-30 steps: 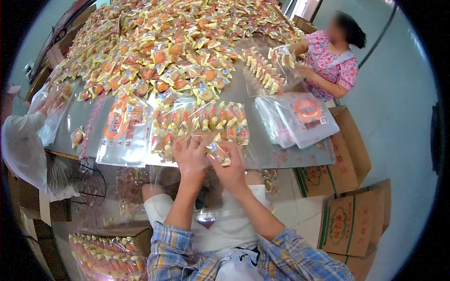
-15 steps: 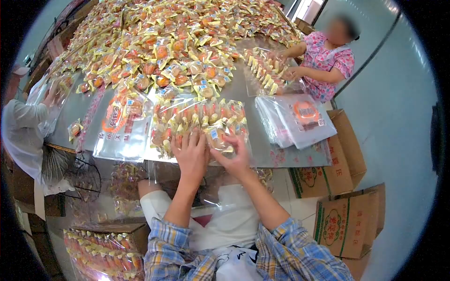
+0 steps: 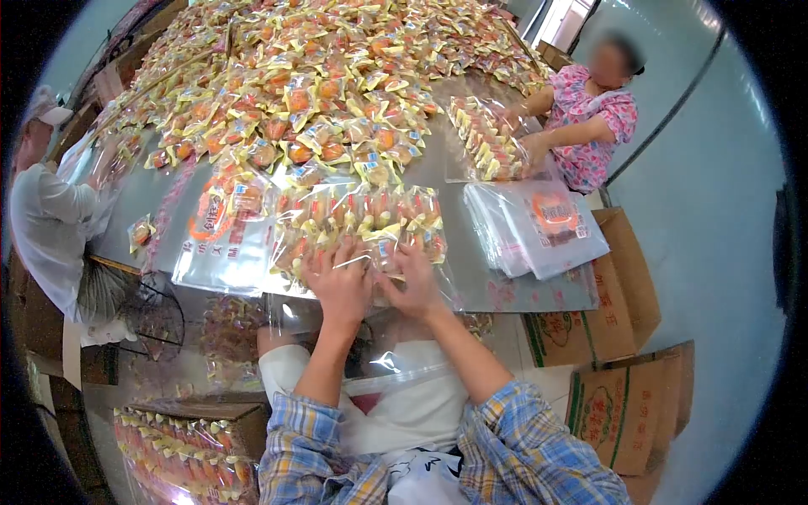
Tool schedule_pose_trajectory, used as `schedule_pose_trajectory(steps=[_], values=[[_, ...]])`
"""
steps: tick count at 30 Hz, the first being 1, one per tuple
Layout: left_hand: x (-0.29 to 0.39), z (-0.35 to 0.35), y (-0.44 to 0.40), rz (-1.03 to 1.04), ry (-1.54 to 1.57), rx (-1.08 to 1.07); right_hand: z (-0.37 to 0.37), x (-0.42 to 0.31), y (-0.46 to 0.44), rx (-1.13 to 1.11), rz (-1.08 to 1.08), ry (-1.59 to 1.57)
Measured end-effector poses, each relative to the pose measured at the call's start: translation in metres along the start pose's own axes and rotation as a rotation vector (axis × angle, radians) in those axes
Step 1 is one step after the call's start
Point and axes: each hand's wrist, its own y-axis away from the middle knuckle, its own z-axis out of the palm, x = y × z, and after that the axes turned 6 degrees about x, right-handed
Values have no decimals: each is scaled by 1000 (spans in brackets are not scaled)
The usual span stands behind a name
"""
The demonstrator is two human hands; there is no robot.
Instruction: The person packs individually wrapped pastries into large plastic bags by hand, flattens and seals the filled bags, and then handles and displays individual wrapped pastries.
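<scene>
A clear plastic bag (image 3: 454,290) lies at the table's near edge, with two rows of individually wrapped pastries (image 3: 316,206) inside. My left hand (image 3: 341,282) rests palm down on the near row, fingers extended and a little apart. Just to its right, my right hand (image 3: 414,284) curls its fingers and thumb about a wrapped pastry (image 3: 387,249) with a blue label. Film covers part of the packets, and my palms hide some of the near row. The bag's loose open end hangs over the edge toward my lap.
A large heap of wrapped pastries (image 3: 337,76) covers the far table. Flat printed bags (image 3: 223,252) lie left, another stack (image 3: 539,227) right. Cartons (image 3: 619,412) stand at lower right, filled packs (image 3: 185,450) at lower left. One co-worker (image 3: 585,114) works at right, another (image 3: 50,219) at left.
My right hand has moved in closer to my left and down onto the near row, its fingers now lower over the labelled packet. The view has shifted slightly.
</scene>
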Motion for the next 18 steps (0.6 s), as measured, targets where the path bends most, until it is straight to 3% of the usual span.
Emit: schedule_pose_trajectory(steps=[3, 6, 7, 8, 10, 14, 18], values=[[3, -5, -5, -17, -70, 67, 8, 10, 0, 49, -120, 121], [3, -17, -13, 14, -20, 120, 5, 9, -7, -63, -90, 185], [-2, -3, -5, -63, 61, 117, 16, 1, -10, 45, -33, 125], [-5, -3, -4, -48, 18, 122, 10, 1, -12, -18, -123, 244], [-7, -5, -6, -15, -66, 128, 8, -6, -16, -110, -83, 243], [-10, -2, -4, 54, -135, -62, 11, -9, -13, -114, -83, 303], [-13, -21, -16, 138, -7, -145, 3, -11, -23, -195, -122, 336]])
